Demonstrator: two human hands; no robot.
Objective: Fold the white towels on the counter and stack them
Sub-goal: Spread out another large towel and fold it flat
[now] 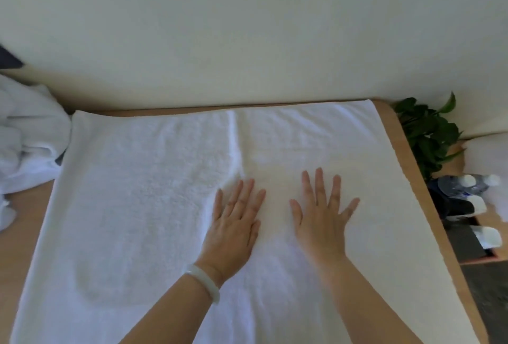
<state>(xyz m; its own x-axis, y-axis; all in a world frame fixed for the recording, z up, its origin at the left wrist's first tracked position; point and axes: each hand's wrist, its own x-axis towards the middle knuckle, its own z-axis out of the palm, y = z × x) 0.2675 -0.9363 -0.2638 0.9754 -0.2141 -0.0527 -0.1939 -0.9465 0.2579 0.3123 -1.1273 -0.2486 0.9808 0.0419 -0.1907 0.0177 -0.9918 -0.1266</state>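
Wooden counter [395,134], white towel [137,192] spread flat, pale wall [247,27], perhaps bottles [467,182] right

Under the left hand [233,222] and the right hand [321,220], the large white rectangular terry-cloth towel [143,206] looks matt and nubbly. Right of the right hand, the light-brown wood-look counter [406,156] is smooth and dull. Beyond it, the clear plastic bottles with white caps [453,186] glint. The pale milky ring bracelet [204,281] on the left wrist is glossy. Left of the left hand, a crumpled white cloth heap [30,137] looks soft and matt.
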